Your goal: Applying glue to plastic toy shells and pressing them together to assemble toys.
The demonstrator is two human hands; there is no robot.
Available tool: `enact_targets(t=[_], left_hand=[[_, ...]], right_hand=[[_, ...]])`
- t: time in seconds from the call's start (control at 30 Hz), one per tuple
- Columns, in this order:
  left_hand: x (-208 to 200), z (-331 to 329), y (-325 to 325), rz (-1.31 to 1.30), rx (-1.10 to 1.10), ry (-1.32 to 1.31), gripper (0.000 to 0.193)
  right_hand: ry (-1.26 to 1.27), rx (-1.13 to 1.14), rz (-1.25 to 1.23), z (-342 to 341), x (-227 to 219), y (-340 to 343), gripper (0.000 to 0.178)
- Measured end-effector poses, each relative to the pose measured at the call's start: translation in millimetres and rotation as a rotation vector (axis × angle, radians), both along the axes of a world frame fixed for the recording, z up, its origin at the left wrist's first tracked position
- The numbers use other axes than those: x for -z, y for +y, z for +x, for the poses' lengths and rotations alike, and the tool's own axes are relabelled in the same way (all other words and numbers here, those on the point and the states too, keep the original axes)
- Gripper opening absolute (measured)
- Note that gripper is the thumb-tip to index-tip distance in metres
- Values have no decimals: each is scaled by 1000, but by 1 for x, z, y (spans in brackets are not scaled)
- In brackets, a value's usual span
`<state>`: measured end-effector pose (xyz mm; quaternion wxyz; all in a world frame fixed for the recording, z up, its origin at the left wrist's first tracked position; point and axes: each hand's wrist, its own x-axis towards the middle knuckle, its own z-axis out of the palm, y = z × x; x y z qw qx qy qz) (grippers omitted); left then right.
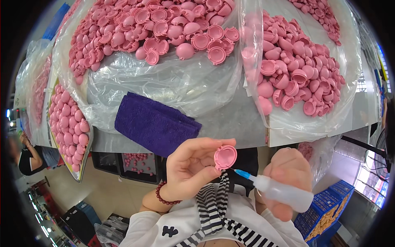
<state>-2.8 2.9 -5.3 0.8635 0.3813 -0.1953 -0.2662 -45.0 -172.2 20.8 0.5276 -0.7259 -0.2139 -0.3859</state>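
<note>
Between the thumb and fingers of my left hand (pixel 191 164) is a pink plastic half-shell (pixel 226 157), its hollow side facing up. My right hand (pixel 290 177) is wrapped round a translucent white squeeze bottle (pixel 284 192) that lies tilted in the grip. From its end a blue needle tip (pixel 242 174) points left, and the thin needle reaches the lower rim of the half-shell. Whether any liquid is coming out is too small to tell. Just beyond my left hand, a folded purple cloth (pixel 154 123) lies at the table's near edge.
A large heap of pink half-shells (pixel 164 24) rests on clear plastic sheeting (pixel 164 82) across the grey table, with another heap (pixel 300 70) at right. Closed pink balls (pixel 68 123) fill a pointed tray at left. A blue crate (pixel 325 210) stands low right; a person (pixel 33 156) is far left.
</note>
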Motion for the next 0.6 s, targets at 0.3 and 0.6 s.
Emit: enact_targets(t=[0.3, 0.6], left_hand=[[-2, 2, 0, 31, 23, -29, 41], [-3, 2, 0, -3, 39, -7, 41]], right_hand=[[69, 49, -63, -3, -5, 7, 61], [36, 97, -26, 0, -5, 8, 61]])
